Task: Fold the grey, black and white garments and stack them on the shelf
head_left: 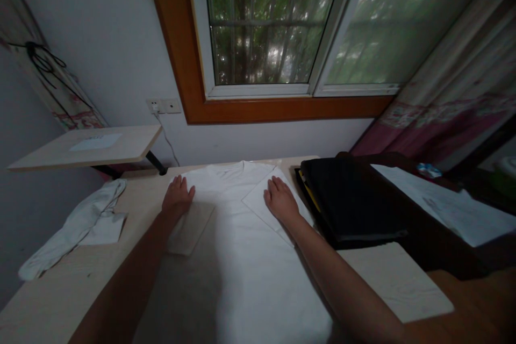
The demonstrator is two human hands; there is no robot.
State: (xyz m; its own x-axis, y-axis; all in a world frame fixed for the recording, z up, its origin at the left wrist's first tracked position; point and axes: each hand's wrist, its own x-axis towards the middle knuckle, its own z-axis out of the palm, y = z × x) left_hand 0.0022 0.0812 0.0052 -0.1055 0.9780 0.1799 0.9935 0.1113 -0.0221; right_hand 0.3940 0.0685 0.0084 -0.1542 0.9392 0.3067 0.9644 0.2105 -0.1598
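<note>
The white shirt [245,263] lies spread, sleeves [195,226] apparently folded inward, body unfolded; left hand [178,196] and right hand [281,200] rest flat, fingers extended, gripping nothing.

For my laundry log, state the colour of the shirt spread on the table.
The shirt is white, seen best in the head view.

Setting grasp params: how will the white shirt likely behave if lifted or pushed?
Probably floppy: the white shirt lies spread flat on the table, lightly creased near its collar. Likely light for its size, as the cloth looks thin. The flap under the right hand has a free edge, so it might fall open on lifting.
</note>
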